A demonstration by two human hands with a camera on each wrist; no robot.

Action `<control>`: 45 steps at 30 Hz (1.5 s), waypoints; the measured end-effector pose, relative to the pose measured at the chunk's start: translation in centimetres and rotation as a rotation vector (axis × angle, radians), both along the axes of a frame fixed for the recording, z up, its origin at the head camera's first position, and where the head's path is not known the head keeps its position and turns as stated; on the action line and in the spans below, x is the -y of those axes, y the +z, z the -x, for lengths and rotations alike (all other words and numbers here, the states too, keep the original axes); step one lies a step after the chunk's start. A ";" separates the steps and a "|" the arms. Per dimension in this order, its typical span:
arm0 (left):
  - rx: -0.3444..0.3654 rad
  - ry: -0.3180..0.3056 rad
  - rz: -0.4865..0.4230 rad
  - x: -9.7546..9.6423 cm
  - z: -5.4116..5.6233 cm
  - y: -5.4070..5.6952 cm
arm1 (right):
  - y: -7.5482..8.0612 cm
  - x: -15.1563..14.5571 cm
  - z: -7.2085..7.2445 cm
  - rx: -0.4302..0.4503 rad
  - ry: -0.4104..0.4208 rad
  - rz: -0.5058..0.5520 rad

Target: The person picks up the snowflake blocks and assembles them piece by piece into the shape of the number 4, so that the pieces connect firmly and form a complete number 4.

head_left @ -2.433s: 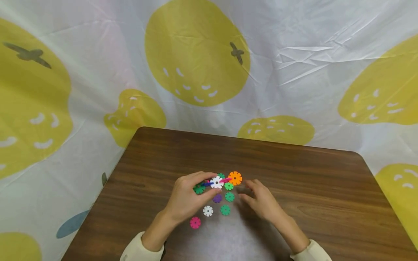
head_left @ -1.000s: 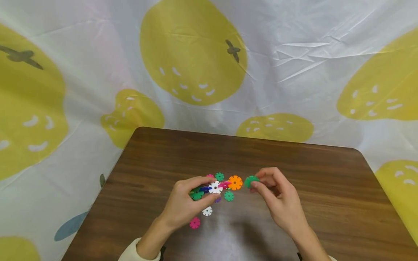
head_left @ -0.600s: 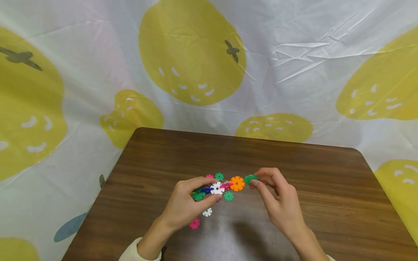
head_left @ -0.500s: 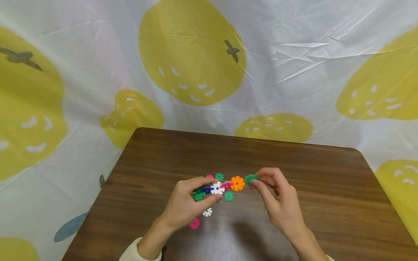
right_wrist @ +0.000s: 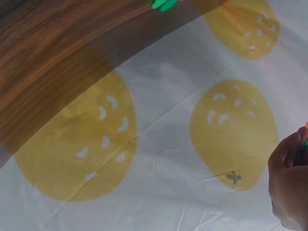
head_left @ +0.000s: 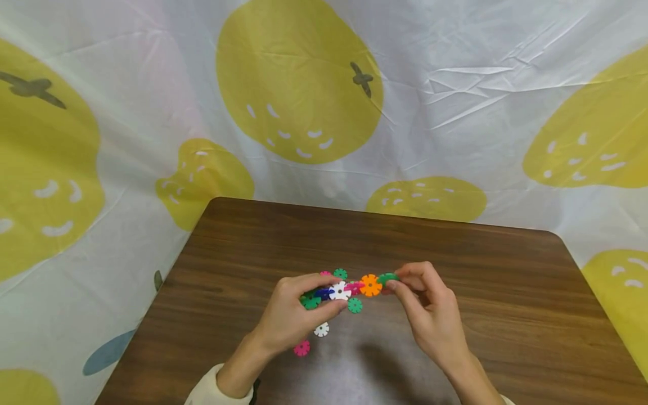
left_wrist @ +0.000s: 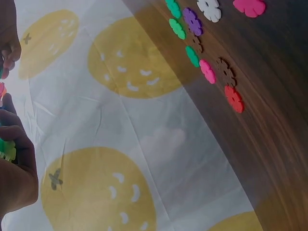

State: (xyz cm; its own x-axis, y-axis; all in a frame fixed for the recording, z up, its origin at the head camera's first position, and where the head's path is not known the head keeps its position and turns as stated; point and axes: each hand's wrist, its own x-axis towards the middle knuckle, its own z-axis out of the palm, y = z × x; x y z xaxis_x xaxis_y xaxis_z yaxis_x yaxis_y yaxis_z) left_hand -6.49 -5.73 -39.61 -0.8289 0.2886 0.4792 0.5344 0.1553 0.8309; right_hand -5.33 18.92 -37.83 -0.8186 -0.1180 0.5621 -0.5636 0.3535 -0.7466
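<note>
Disc chain (head_left: 356, 288), a short row of notched rounds in bright colours, runs from the left hand (head_left: 286, 315) toward the right hand (head_left: 435, 318). Its green disc (head_left: 310, 302) sits partly behind the left thumb; next come a dark blue disc (head_left: 324, 295) seen nearly edge-on, a white disc (head_left: 340, 291) showing its face and centre hole, a pink disc (head_left: 356, 288) turned sideways, and an orange disc (head_left: 371, 285) showing its face.

The left hand pinches the white disc between thumb and fingers, holding the chain up over the brown table (head_left: 481, 281). The right hand, narrow at the fingertips, pinches a second green disc (head_left: 388, 279) at the orange disc's right edge (whether their slots have met, I cannot tell). Loose discs (head_left: 321, 329), among them white, pink and green ones, lie on the table below and beyond the left hand.
</note>
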 end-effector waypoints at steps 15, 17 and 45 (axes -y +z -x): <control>-0.083 -0.041 0.176 0.7 2.0 1.3 | 0.2 -0.7 0.5 0.022 -0.002 -0.155; -0.137 -0.017 0.241 0.9 2.3 1.5 | 0.2 -0.8 0.5 -0.013 -0.018 -0.226; 0.262 0.285 -0.336 2.2 3.4 -1.8 | -0.9 0.2 0.3 0.391 0.143 0.105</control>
